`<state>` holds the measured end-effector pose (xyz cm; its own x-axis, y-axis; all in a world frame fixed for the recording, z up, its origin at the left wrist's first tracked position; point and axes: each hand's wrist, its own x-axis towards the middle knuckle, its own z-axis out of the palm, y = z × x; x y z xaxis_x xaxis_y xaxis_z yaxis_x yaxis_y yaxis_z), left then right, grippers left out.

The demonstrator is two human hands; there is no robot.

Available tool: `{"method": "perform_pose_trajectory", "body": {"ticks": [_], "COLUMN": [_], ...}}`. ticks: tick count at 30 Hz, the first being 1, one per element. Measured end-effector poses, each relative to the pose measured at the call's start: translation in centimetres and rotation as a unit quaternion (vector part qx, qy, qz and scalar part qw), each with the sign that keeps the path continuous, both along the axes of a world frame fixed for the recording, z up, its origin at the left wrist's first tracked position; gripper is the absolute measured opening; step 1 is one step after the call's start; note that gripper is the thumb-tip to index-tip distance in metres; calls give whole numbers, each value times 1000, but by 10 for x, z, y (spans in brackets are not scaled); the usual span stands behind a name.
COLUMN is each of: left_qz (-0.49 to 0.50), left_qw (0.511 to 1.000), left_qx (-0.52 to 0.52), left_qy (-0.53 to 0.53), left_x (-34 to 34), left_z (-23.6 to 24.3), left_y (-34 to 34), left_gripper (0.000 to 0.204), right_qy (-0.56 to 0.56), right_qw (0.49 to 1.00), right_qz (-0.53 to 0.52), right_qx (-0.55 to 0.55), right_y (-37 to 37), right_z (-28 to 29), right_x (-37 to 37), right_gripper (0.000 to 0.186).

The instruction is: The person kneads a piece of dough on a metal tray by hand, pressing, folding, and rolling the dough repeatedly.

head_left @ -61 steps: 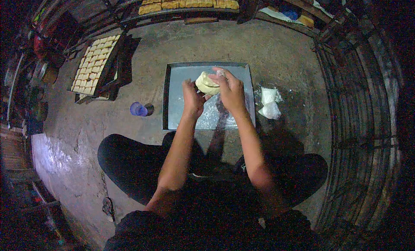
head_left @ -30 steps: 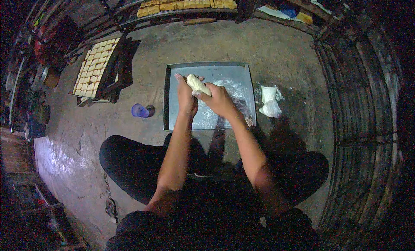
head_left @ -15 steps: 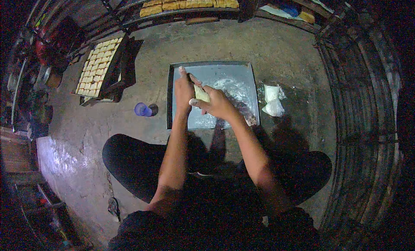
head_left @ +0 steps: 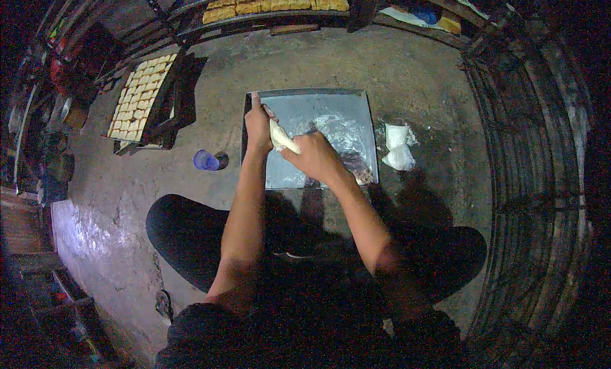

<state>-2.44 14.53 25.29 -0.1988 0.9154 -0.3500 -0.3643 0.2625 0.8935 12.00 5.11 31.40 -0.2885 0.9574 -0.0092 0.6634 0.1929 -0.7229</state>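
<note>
A pale lump of dough [head_left: 282, 137] is stretched between my two hands above a shallow metal tray [head_left: 286, 102]. My left hand [head_left: 258, 128] is closed on its upper left end, the thumb pointing away from me. At the lower right end, my right hand [head_left: 317, 156] grips the dough with its fingers curled in. White flour [head_left: 337, 127] is dusted over the tray's bottom. Some brownish matter [head_left: 364, 176] lies in the tray's near right corner; I cannot make out what it is.
To the left stand a purple-blue cup [head_left: 205, 160] and a raised tray of pale dough pieces [head_left: 141, 98]. Clear plastic bags of white powder [head_left: 399, 154] lie right of the metal tray. Golden baked loaves [head_left: 273, 5] fill a rack shelf at the back. My folded legs border the near side.
My hands have drawn apart, and the dough has lengthened and shows more between them. My right hand has turned to a curled grip. The whole view has shifted slightly.
</note>
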Motion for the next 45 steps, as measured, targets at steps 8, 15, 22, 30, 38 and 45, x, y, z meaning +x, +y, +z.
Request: {"method": "perform_pose_trajectory", "body": {"ticks": [8,15,22,30,38,45], "left_qz": [53,26,62,33,-284,-283], "left_qw": [991,977,972,961,824,848], "left_qx": [-22,28,33,6,84,65], "left_qy": [-118,-210,-223,-273,-484,-444], "left_x": [-7,-27,-36,-18,13,43], "left_z": [8,3,14,23,18,63], "left_y": [9,15,19,12,-11,-42], "left_gripper": [50,52,57,56,69,91], "right_qy": [11,-1,-19,-8,35,14], "right_qw": [1000,997,997,997,995,999], "right_qz": [13,54,56,68,84,-19], "right_qx": [10,56,41,30,42,26], "right_y": [-3,-5,-7,-9,1,-7], "right_z": [6,18,28,48,39,44], "right_x": [5,7,8,22,39,36], "right_gripper": [43,45,46,40,33,75]}}
